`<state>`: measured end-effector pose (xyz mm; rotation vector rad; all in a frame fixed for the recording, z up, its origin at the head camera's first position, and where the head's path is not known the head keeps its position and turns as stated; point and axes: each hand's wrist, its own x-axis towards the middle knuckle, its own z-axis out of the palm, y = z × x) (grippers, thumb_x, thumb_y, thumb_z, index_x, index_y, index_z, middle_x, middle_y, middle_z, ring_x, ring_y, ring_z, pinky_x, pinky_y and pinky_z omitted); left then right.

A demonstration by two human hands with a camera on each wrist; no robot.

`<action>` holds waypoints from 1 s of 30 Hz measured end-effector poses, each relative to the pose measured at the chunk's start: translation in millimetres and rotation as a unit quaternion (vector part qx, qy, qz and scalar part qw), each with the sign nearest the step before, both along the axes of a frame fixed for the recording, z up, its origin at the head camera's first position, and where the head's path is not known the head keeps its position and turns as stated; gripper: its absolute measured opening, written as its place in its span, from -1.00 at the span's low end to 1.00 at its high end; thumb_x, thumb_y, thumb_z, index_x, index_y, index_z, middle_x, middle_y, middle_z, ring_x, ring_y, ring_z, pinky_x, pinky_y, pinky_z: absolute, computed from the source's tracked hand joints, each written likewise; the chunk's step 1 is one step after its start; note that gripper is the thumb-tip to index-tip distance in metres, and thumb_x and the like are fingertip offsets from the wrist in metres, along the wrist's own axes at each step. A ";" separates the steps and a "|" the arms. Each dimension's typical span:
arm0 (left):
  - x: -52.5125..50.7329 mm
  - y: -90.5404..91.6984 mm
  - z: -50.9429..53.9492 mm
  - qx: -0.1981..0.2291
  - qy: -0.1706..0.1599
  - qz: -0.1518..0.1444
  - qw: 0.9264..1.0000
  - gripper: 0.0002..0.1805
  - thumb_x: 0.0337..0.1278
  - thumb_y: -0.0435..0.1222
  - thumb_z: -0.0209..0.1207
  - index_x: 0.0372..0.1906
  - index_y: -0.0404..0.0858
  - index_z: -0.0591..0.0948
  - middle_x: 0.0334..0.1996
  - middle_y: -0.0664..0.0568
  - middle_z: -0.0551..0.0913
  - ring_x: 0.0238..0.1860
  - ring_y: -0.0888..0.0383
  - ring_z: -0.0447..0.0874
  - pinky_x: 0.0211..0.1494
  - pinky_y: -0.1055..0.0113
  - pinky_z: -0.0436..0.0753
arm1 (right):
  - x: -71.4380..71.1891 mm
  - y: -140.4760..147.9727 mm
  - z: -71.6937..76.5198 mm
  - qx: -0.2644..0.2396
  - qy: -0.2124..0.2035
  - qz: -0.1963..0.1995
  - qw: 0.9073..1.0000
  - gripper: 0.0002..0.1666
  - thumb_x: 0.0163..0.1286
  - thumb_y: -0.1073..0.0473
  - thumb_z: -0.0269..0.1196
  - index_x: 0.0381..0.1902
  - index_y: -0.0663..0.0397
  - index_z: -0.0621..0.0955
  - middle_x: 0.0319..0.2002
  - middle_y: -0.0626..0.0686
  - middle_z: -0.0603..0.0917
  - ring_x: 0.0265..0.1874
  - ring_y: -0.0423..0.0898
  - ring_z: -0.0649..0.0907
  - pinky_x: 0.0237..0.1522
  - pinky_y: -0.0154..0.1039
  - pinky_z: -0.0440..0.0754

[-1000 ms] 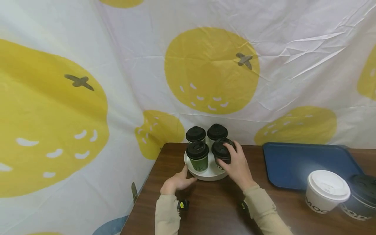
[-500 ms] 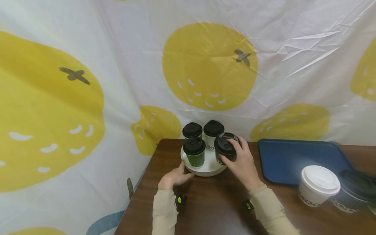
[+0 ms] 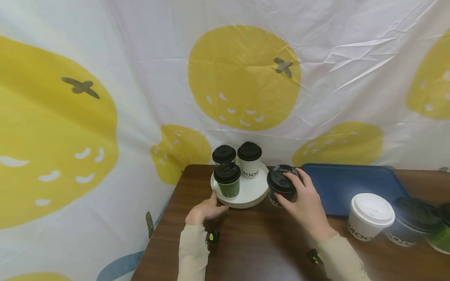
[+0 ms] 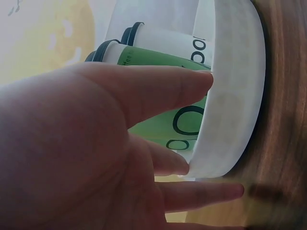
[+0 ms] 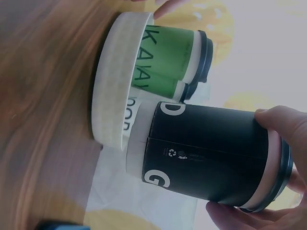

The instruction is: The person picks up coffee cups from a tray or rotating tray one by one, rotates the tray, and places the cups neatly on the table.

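Note:
My right hand grips a paper coffee cup with a black sleeve and black lid near its top. In the right wrist view the cup's base is raised above the table, beside the round white tray. My left hand touches the tray's near-left rim with its thumb and a finger, fingers extended. On that tray stand a green coffee cup in front, a white coffee cup at the back right, and another black-lidded coffee cup at the back left, mostly hidden.
A flat blue tray lies to the right on the brown table. In front of it stand a white-lidded cup, a black cup and a green cup cut by the frame edge. A fruit-print cloth hangs behind.
My right hand has lifted the black cup off the round tray and carried it right, past the rim. My left hand has stayed at the rim. The head view has shifted a little right.

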<state>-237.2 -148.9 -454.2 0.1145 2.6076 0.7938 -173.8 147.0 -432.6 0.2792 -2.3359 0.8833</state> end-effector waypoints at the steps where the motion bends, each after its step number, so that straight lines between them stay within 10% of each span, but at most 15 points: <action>1: 0.3 -0.2 0.2 0.000 0.001 0.001 1.000 0.04 0.41 0.07 0.11 0.65 -0.43 -0.10 0.59 -0.37 0.20 0.57 -0.31 0.27 0.58 -0.16 0.33 | 2.9 2.2 -0.3 0.001 0.000 -0.004 1.000 -0.25 0.05 0.23 0.62 0.22 0.14 0.60 0.36 0.40 0.46 0.19 0.46 0.61 0.00 0.37 0.65; 13: -14.3 0.4 -15.4 0.016 0.092 0.023 0.995 0.00 0.45 -0.01 0.07 0.62 -0.53 -0.14 0.65 -0.45 -0.13 0.65 -0.47 -0.15 0.69 -0.22 0.01 | 30.6 28.2 -3.4 0.005 0.000 -0.029 1.000 -0.24 0.01 0.23 0.63 0.21 0.11 0.61 0.34 0.41 0.48 0.17 0.49 0.60 -0.01 0.41 0.59; 30: -10.2 15.5 -18.0 -0.017 0.059 0.069 0.996 0.00 0.47 0.09 0.03 0.64 -0.46 -0.09 0.51 -0.51 0.27 0.51 -0.49 0.27 0.48 -0.36 0.33 | 51.8 52.2 -2.4 0.018 0.050 -0.040 0.998 -0.22 -0.12 0.27 0.66 0.13 0.15 0.63 0.24 0.44 0.54 0.10 0.45 0.63 -0.14 0.41 0.64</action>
